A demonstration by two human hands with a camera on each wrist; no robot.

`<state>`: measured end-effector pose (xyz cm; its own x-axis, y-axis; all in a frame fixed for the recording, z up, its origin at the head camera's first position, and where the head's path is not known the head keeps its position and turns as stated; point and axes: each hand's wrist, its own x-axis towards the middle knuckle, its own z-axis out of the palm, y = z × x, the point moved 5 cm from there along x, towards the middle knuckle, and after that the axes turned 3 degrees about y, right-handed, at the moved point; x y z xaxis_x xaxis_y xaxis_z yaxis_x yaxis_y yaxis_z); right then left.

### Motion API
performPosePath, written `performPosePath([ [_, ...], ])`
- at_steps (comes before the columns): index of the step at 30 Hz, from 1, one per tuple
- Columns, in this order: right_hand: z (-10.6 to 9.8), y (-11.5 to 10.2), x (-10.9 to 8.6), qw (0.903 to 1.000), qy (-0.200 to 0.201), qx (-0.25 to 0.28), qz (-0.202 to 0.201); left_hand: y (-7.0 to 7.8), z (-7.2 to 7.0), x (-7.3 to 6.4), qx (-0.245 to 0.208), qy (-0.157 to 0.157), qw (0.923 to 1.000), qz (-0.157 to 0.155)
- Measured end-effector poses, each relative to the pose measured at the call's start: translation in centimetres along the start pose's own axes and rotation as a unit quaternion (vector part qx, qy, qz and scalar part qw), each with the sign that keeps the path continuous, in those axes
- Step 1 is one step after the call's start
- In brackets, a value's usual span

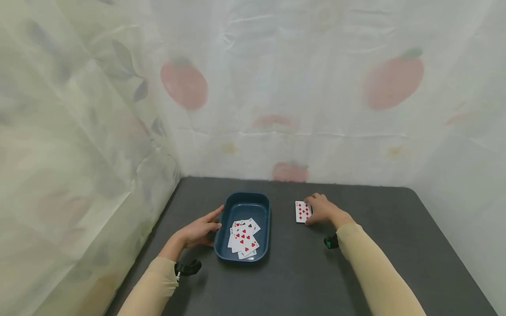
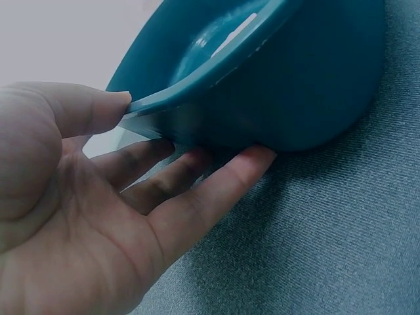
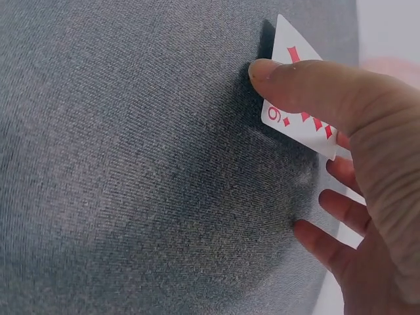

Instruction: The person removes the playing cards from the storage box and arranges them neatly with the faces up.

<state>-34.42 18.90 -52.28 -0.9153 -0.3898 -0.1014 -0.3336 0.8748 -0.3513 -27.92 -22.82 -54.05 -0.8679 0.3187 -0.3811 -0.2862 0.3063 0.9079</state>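
My left hand (image 1: 199, 230) rests against the left side of a dark blue oblong tub (image 1: 265, 206). In the left wrist view, its thumb touches the tub's rim (image 2: 170, 98) and its loosely extended fingers lie along the outer wall. Inside the tub lies a loose pile of white playing cards (image 1: 243, 239), a hearts card on top. To the right of the tub, my right hand (image 1: 324, 210) pinches a playing card with red diamonds (image 1: 302, 211) by its right side. The right wrist view shows the thumb across this card (image 3: 289, 111), hiding part of its face.
Dark grey cloth covers the table (image 1: 292, 281). A pale printed curtain (image 1: 292, 87) hangs behind the back edge, and another sheet (image 1: 79, 153) runs along the left side. Black bands (image 1: 187, 267) are on both wrists.
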Motion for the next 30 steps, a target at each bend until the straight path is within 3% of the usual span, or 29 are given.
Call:
performPosePath([
  [30,0.86,0.25,0.22,0.9988,-0.019,-0.004,0.045,0.39,0.45,-0.71,-0.014,-0.006,0.9999,-0.001],
])
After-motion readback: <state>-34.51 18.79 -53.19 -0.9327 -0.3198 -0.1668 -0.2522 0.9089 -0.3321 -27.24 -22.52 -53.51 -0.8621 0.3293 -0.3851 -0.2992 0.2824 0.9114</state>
